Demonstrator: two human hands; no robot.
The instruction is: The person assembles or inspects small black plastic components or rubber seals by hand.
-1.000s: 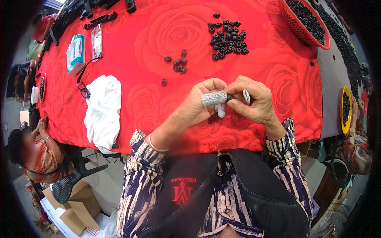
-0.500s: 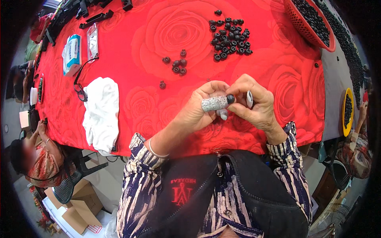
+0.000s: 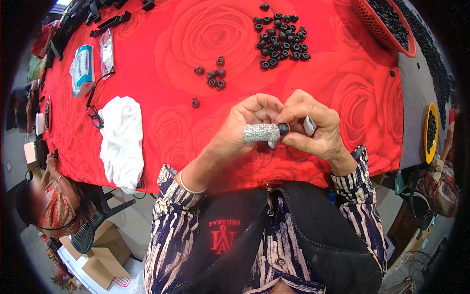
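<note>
Both my hands meet above the near part of the table, around one small round black part. My left hand is closed around it, with a speckled grey sleeve where the thumb lies, its end against the part. My right hand pinches toward the same part with thumb and forefinger. A pale grey piece shows among the right hand's curled fingers; whether it is worn or held I cannot tell. Beyond my hands lie a small group of black parts and a larger cluster.
A red basket of black parts stands at the far right, a yellow tray nearer. White cloth, glasses, a tissue box and a clear packet lie left on the red tablecloth. Other people sit at both sides.
The view has shifted slightly, so the table things sit a little differently in it. The speckled sleeve and black part have turned slightly; both hands stay together around it.
</note>
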